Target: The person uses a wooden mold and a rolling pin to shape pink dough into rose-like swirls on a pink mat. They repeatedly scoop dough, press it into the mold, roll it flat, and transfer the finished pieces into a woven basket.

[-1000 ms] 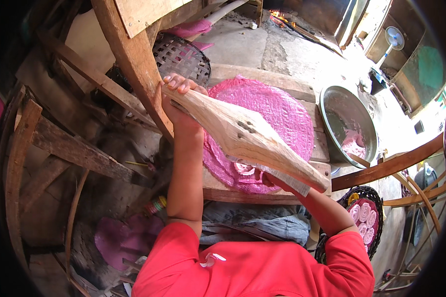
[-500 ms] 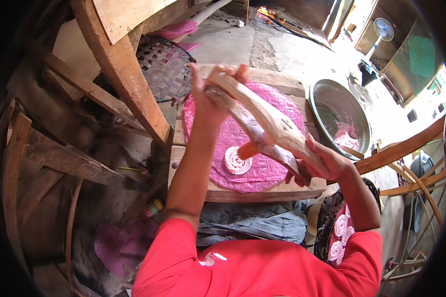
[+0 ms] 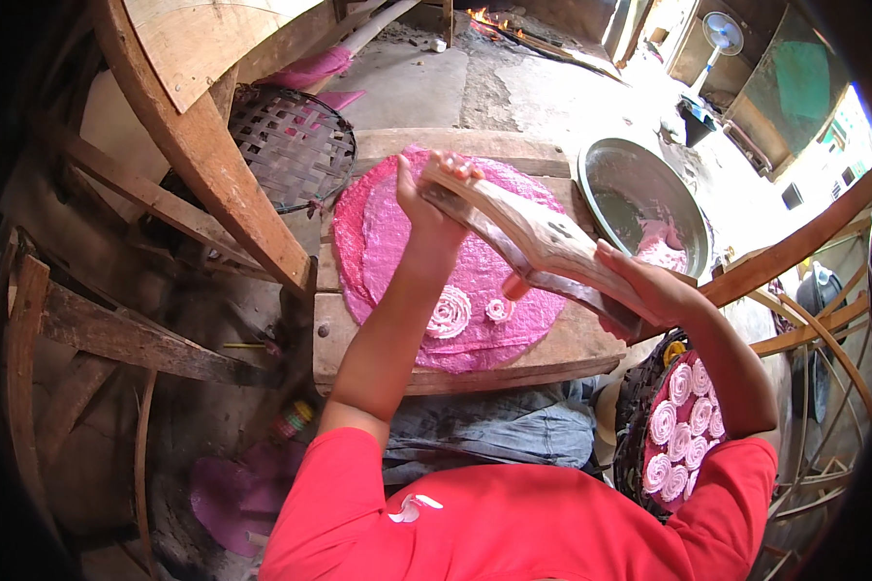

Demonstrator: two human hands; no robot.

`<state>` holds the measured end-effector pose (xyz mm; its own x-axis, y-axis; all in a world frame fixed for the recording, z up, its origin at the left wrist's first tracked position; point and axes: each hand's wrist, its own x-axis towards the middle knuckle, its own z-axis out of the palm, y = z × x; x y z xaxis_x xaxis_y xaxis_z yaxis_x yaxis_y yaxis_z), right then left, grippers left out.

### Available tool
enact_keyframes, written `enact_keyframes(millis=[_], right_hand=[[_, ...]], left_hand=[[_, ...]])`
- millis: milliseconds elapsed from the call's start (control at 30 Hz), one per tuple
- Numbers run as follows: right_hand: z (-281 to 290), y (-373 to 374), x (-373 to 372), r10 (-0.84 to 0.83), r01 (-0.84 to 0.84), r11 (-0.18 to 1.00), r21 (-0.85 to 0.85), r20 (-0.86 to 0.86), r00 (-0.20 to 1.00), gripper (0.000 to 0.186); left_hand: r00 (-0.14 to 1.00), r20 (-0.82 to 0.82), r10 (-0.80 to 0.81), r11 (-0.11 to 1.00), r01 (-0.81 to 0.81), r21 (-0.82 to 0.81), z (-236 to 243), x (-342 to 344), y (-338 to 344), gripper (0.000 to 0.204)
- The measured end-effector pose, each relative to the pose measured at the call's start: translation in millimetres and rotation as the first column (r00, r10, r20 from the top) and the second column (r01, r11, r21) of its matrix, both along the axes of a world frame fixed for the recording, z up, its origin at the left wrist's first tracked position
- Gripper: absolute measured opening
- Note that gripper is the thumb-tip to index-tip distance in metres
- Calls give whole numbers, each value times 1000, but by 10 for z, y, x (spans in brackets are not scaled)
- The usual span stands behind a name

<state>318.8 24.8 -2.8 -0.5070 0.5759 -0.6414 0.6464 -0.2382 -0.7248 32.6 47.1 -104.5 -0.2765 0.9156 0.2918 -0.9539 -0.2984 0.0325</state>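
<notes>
A two-part wooden hand press (image 3: pixel 552 238) is held slantwise over a round pink sheet (image 3: pixel 412 254). My left hand (image 3: pixel 440 205) is closed around its far left end, with the fingertips over the upper bar. Around its near right end my right hand (image 3: pixel 657 287) is wrapped. An orange-brown nozzle (image 3: pixel 515 288) sticks out below the lower bar. Beside the nozzle lies a small pale pink dough coil (image 3: pixel 499 310). Left of that, a larger dough spiral (image 3: pixel 448 312) rests flat on the sheet.
The sheet lies on a low wooden table (image 3: pixel 552 370). To the right stands a metal basin (image 3: pixel 591 184) holding pink dough (image 3: pixel 663 244). A dark basket (image 3: pixel 633 436) near my right elbow holds several dough spirals (image 3: pixel 678 443). A woven tray (image 3: pixel 286 145) and a wooden post (image 3: pixel 213 165) are left; fire (image 3: pixel 494 21) burns behind.
The press has shifted right relative to the sheet, away from the larger spiral. A small second coil now shows under the nozzle. More of the basket of spirals is visible.
</notes>
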Motion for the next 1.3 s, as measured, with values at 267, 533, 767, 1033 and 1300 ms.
enact_keyframes(millis=[267, 533, 767, 1033, 1300], right_hand=[[179, -15, 5, -117, 107, 985, 132, 77, 990, 68], [238, -120, 64, -9, -8, 990, 139, 123, 992, 64], [69, -64, -78, -19, 25, 963, 269, -26, 999, 75], [-468, 45, -167, -33, -99, 943, -319, -382, 923, 75], [-1606, -38, -443, -274, -312, 788, -531, -756, 594, 65]], left_hand=[[999, 8, 53, 983, -51, -174, 226, 53, -67, 53], [999, 43, -15, 998, 18, -68, 232, 59, -203, 51], [1000, 1, 26, 1000, -26, -16, 153, -78, 49, 50], [984, 137, -112, 987, 94, 132, -256, -372, -104, 48], [952, 261, -160, 976, 113, 186, -367, -408, -123, 44]])
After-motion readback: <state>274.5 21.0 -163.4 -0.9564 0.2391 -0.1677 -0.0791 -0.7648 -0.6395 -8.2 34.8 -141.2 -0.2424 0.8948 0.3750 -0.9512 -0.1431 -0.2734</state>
